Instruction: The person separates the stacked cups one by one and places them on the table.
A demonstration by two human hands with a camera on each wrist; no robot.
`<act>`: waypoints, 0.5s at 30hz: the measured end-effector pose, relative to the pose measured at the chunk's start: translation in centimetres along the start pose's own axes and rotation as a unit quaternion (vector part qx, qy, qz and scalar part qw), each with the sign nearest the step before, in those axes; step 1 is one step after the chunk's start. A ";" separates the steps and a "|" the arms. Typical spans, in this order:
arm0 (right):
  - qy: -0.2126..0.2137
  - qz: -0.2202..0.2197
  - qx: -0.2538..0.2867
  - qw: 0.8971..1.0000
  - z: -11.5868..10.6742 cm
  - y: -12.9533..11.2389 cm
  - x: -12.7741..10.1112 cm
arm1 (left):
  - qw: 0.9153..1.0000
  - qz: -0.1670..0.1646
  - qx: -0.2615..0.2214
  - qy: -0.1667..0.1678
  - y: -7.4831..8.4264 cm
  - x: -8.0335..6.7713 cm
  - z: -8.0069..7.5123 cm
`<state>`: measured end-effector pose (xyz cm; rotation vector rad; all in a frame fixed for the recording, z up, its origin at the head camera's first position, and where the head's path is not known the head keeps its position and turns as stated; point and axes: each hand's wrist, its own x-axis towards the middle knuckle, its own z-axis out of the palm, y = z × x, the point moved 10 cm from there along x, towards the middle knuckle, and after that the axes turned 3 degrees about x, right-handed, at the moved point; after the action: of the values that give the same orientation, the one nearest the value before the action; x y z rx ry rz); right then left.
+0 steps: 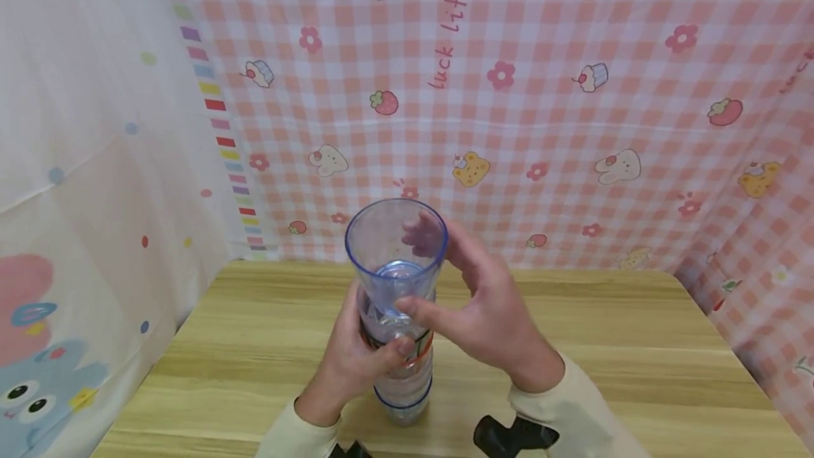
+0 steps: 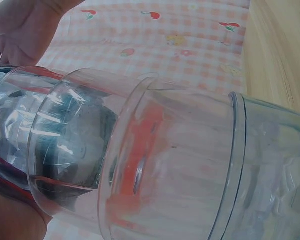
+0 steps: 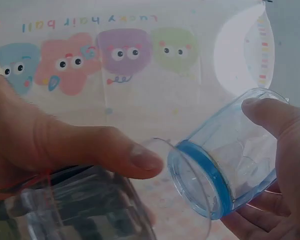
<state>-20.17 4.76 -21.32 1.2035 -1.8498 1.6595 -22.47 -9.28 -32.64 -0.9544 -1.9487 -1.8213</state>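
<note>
A tall stack of clear plastic cups (image 1: 407, 391) stands upright, with blue, red and dark bands around it. Around its upper part curls my left hand (image 1: 350, 362), thumb across the near side. My right hand (image 1: 486, 309) holds a clear, blue-rimmed cup (image 1: 396, 235) over the top of the stack, thumb on the near side and fingers behind. In the right wrist view, this cup (image 3: 235, 155) tilts, and its blue-banded base overlaps the stack's top rim. The left wrist view shows the nested cups (image 2: 190, 160) up close, with a red-orange patch on one.
A wood-grain table (image 1: 572, 345) lies beneath the hands. Behind it hangs a pink checked cloth (image 1: 534, 119) with printed flowers and animals. A white printed cloth (image 1: 108, 161) hangs at the left. A black wrist mount (image 1: 515, 437) sits by the right sleeve.
</note>
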 end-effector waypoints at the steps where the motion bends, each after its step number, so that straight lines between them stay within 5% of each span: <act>1: 0.002 0.000 -0.001 1.000 -0.1 -0.1 0.1 | 1.000 -0.002 0.004 0.002 0.0 -0.1 0.0; 15: 0.041 0.012 0.000 0.999 -2.7 -0.5 -0.3 | 1.000 -0.001 0.006 0.003 -0.2 -0.2 -0.2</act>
<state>-20.31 7.40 -20.65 1.1006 -1.8226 1.6948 -22.49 -9.50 -32.90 -0.9423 -1.9555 -1.8100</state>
